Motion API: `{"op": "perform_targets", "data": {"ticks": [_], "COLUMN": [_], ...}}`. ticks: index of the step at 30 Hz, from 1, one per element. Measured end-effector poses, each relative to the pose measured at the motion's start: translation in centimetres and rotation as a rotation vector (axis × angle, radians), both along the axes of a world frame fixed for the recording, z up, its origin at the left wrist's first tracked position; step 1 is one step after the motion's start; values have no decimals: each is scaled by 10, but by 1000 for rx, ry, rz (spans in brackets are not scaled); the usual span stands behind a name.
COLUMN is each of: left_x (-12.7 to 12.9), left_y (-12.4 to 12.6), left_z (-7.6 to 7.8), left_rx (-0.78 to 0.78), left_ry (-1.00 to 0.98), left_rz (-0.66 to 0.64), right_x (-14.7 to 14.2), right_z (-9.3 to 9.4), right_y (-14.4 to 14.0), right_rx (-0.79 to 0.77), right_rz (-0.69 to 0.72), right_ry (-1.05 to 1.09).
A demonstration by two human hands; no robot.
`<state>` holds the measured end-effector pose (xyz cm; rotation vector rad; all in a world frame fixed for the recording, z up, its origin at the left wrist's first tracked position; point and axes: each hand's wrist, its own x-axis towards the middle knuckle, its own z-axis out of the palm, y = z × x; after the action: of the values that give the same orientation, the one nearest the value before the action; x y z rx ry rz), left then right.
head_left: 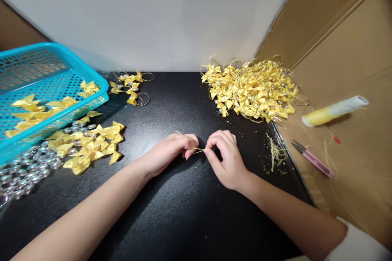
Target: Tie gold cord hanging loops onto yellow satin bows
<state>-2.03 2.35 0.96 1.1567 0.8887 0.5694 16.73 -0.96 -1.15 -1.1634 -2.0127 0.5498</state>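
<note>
**Gold thread pinched between two hands on a black table**

Black and faintly speckled, the table [171, 212] stretched back to a pale wall, with brown cardboard [352, 49] leaning at the right. A turquoise perforated plastic basket [61, 85] sat at the left, holding some satin bows. At the far right of the table lay a big heap of finished yellow bows [254, 89] tangled with gold loops. A smaller cluster of loose satin bows [88, 147] lay left of the hands, beside a scatter of shiny silver beads [24, 171]. On the cardboard rested a spool of yellow thread [333, 111] and pink snips [312, 160]. Mid-table, the left hand [170, 153] and right hand [225, 159] nearly met. Each grip was closed, fingertips clamped on one end of a thin gold thread [198, 150] that bridged the small gap between them.
</note>
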Motion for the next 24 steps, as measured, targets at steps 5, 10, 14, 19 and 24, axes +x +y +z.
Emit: {"op": "perform_targets", "data": {"ticks": [5, 10, 14, 19, 24], "left_x": [-1, -1, 0, 1, 1], "left_y": [1, 1, 1, 1, 1], "left_z": [1, 4, 8, 7, 3], "left_rx": [-10, -12, 1, -13, -29], "left_ry": [3, 19, 30, 36, 33], "left_rz": [-16, -50, -77, -41, -3], "right_x": [0, -2, -1, 1, -2], "right_z": [0, 0, -1, 0, 4], "right_y": [0, 1, 3, 4, 3], "right_rx": [-5, -1, -10, -39, -79], "right_rz": [-10, -6, -26, -4, 43], "right_ry": [7, 22, 52, 115, 109]}}
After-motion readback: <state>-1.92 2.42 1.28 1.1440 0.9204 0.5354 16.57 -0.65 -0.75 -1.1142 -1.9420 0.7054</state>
